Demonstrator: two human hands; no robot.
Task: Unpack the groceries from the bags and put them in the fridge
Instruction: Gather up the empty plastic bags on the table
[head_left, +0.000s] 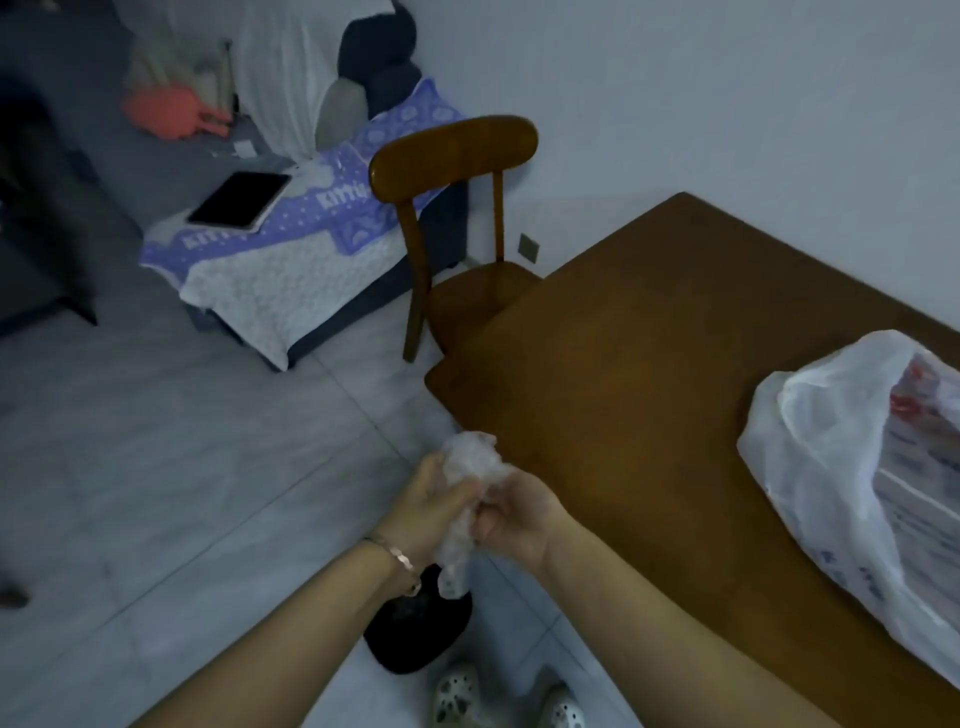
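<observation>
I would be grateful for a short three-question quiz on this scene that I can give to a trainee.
1. True or false: both hands grip the crumpled clear plastic bag.
2. Where does the white grocery bag lie? A) on the chair seat B) on the wooden table C) on the floor
3. Fill in: the dark tablet rests on a ____ patterned cloth.

Key
1. True: the left hand and the right hand both close on it, in front of the table's near corner.
2. B, toward the table's right side; it looks as if there are printed packages inside.
3. Purple (purple and white).
</observation>
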